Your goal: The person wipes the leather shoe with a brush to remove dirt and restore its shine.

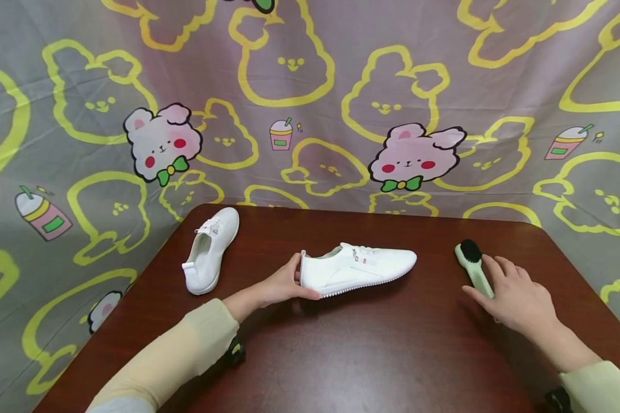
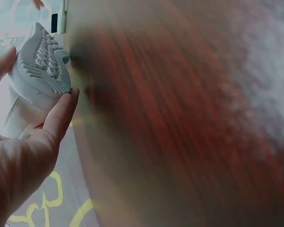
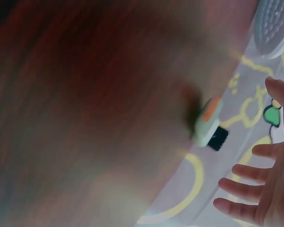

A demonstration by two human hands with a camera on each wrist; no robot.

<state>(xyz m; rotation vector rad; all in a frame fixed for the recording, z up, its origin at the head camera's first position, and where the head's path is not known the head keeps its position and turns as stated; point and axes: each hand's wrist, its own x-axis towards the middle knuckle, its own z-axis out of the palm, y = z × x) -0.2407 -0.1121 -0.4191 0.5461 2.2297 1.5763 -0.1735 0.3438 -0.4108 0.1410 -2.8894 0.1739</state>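
My left hand grips the heel of a white shoe, whose toe points right and whose sole faces down. In the left wrist view the thumb and fingers of the left hand lie on both sides of the shoe's heel, with the ridged sole showing. My right hand is spread beside the pale green handle of a brush with black bristles; whether it touches the handle cannot be told. The right wrist view shows the right hand with fingers extended near the brush.
Another white shoe lies at the left of the dark red-brown table, its toe toward the back. Behind the table hangs a grey-pink cloth printed with yellow outlines and cartoon animals.
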